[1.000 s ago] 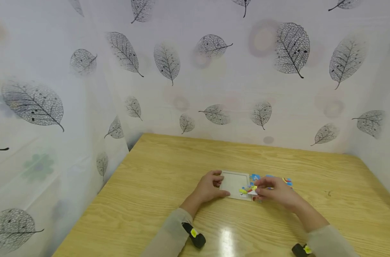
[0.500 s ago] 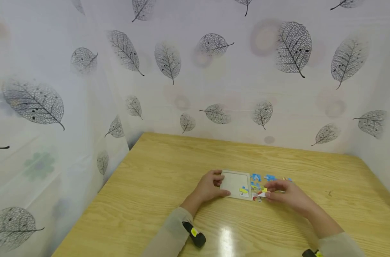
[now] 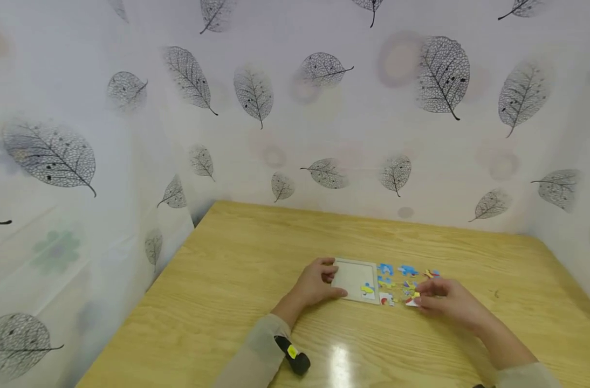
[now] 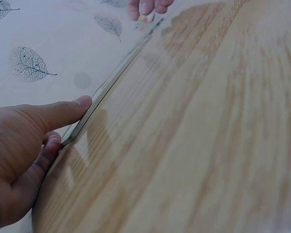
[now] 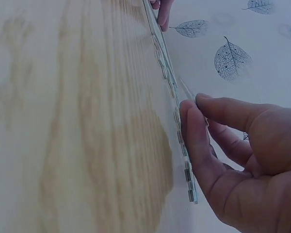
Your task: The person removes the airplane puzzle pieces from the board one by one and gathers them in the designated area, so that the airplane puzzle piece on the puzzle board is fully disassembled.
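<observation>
A square, pale puzzle tray [image 3: 350, 275] lies flat on the table, one yellow, blue and white jigsaw piece [image 3: 368, 290] in its near right corner. My left hand [image 3: 316, 281] grips the tray's left side, thumb at the near edge and fingers at the far corner; the left wrist view shows this hand [image 4: 24, 150] with the thumb along the tray's edge. Between thumb and fingertips, my right hand [image 3: 450, 302] pinches a red, white and yellow jigsaw piece [image 3: 412, 300], tilted just above the table. In the right wrist view, the right hand [image 5: 252, 150] partly hides that piece.
Several loose jigsaw pieces lie right of the tray, among them a blue one [image 3: 385, 268], another blue one [image 3: 407, 270] and a red and white one [image 3: 386, 298]. The wooden table [image 3: 256, 242] meets a leaf-patterned curtain [image 3: 295, 134] at the back and left.
My right hand has moved to the right, away from the tray, carrying the pinched jigsaw piece past the nearer loose pieces. The left hand and the tray have stayed in place.
</observation>
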`<state>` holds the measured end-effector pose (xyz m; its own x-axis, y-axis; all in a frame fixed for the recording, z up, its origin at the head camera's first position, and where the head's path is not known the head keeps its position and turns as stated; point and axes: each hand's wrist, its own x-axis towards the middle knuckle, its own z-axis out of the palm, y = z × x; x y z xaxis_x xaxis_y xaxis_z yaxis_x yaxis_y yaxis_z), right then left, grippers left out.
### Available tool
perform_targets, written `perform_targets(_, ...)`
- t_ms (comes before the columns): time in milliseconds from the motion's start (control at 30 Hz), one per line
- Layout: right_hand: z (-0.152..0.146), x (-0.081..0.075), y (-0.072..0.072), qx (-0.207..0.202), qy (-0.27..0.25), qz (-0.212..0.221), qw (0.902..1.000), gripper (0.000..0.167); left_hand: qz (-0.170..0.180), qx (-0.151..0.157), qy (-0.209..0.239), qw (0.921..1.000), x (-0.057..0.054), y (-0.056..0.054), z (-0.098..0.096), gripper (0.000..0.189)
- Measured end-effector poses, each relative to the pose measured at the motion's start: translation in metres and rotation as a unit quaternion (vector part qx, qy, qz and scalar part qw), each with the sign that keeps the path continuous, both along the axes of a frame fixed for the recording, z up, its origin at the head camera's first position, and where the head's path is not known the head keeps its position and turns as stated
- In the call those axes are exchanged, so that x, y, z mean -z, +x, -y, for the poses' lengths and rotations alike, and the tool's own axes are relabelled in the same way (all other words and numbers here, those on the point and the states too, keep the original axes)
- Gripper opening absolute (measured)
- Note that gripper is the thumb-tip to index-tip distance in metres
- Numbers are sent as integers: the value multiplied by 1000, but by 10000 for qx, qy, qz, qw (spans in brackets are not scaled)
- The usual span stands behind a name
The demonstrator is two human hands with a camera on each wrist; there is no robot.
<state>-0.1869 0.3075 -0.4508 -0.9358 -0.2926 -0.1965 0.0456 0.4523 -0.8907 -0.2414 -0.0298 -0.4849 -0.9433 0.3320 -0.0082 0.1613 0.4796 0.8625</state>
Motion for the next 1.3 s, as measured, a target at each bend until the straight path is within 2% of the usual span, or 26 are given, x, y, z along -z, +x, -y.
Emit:
perform_targets(133,1,0,2,157,174,217,9995,48,1,-16,16,10000,0,1,1,76)
perform_targets(233,5,-1,3,461,395,289,9977,50,-19,-27,32,10000,1,0,1,75)
perform_targets(400,11,-5,5,702,902,182,9933,44,-12,-26,74,10000,1,0,-1,74)
perform_targets(500,14,-8,5,589,1174,22,9913,38,31,-39,73,10000,2,0,-2,74)
perform_targets(667,17,-10,2,459,1221,-44,9914,37,-28,-45,12,10000,3,0,-1,73)
perform_targets(867,25,-15,-3,404,949,-13,9947,33,-96,6,57,9999,1,0,1,71)
perform_targets(1100,54,-22,-11,127,485,-109,9987,39,-126,-43,-14,9999,1,0,2,71)
perform_targets(1300,77,-17,-20,-129,660,-160,9976,42,-100,6,20,9999,1,0,0,70)
